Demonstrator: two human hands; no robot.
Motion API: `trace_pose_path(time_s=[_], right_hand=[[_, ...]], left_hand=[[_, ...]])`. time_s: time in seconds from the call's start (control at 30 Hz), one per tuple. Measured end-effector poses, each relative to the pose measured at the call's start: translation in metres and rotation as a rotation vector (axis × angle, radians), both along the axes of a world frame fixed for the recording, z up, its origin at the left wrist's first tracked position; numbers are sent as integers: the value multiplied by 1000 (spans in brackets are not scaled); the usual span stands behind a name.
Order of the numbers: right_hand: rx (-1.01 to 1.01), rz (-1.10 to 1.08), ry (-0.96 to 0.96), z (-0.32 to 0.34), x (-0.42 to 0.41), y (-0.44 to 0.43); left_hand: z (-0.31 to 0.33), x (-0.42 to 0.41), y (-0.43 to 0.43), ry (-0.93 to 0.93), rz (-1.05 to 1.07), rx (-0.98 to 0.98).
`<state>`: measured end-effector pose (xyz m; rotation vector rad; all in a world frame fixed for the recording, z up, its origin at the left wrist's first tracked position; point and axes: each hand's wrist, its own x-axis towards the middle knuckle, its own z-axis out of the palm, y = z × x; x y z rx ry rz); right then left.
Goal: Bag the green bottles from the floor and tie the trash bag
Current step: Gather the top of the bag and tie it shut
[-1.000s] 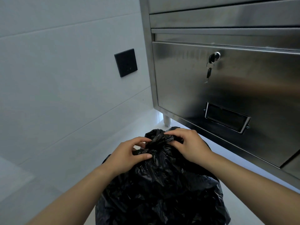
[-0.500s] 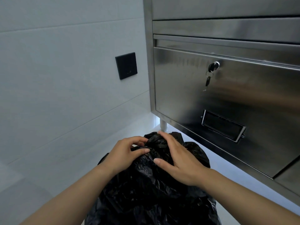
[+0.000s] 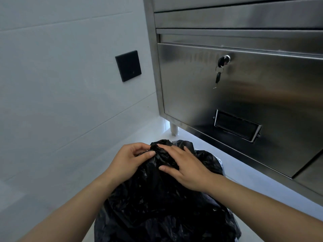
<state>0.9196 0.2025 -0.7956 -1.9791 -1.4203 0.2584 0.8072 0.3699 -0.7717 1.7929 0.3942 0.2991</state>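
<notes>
A full black trash bag stands on the floor right in front of me, its top gathered into a bunched knot. My left hand pinches the gathered plastic at the knot between thumb and fingers. My right hand lies over the top of the bag just right of the knot, fingers spread and flat on the plastic. No green bottles are in sight; whatever is in the bag is hidden.
A stainless steel cabinet stands close ahead on the right, with a key hanging in its lock and a label holder below. One cabinet leg meets the pale floor. A tiled wall with a black switch plate is on the left.
My right hand has let go of the knot and flattened over the bag top. The left hand keeps its pinch. The view has dropped and drawn slightly nearer.
</notes>
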Motion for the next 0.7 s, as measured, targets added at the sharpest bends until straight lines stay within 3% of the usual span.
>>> trace_pose_path(time_s=[0.17, 0.5, 0.7], right_hand=[[61, 26, 64, -5, -1, 4], [69, 44, 84, -21, 1, 9], [-24, 7, 220, 32, 14, -6]], left_hand=[[-2, -3, 1, 11, 12, -45], [-13, -10, 15, 125, -69, 91], [24, -14, 21, 172, -4, 155]])
